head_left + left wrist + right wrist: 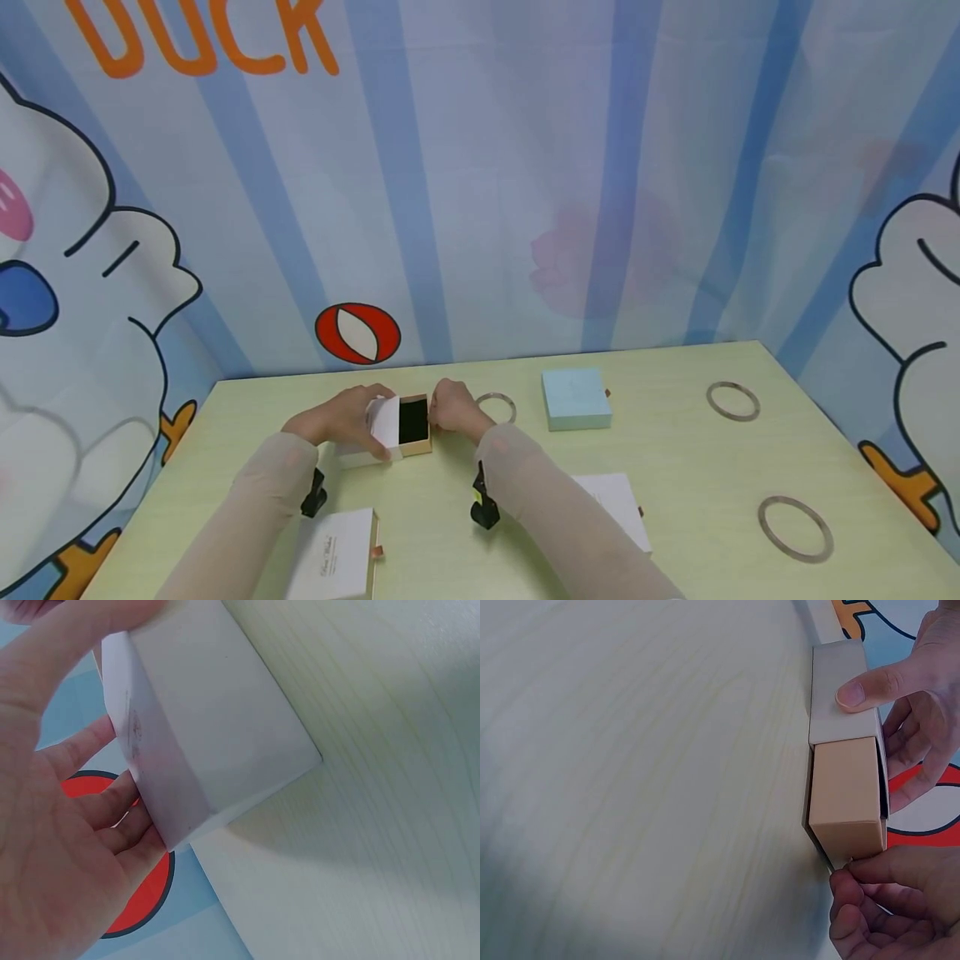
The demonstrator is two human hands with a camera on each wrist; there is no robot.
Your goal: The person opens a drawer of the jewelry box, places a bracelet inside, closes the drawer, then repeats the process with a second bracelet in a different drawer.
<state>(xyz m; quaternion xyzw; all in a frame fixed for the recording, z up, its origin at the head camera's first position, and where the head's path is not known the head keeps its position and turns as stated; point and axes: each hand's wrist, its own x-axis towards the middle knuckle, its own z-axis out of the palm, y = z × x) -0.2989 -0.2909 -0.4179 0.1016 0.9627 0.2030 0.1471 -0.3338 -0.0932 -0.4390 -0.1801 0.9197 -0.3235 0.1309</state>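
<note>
A white drawer box (385, 422) stands near the back left of the table, its tan inner drawer (845, 784) pulled partly out to the right. Black lining shows inside the drawer in the head view. My left hand (348, 421) grips the white outer sleeve (225, 690), thumb on the near side and fingers on the far side. At the drawer's front end, my right hand (454, 408) pinches its small pull with thumb and curled fingers (846, 889); the pull itself is almost wholly hidden.
A bangle-like ring (513, 407) lies just beyond my right hand, beside a light blue box (576, 400). Two more rings (733, 402) (795, 529) lie at the right. White boxes sit nearer: one (333, 554) at front left, another (618, 504) partly behind my right sleeve.
</note>
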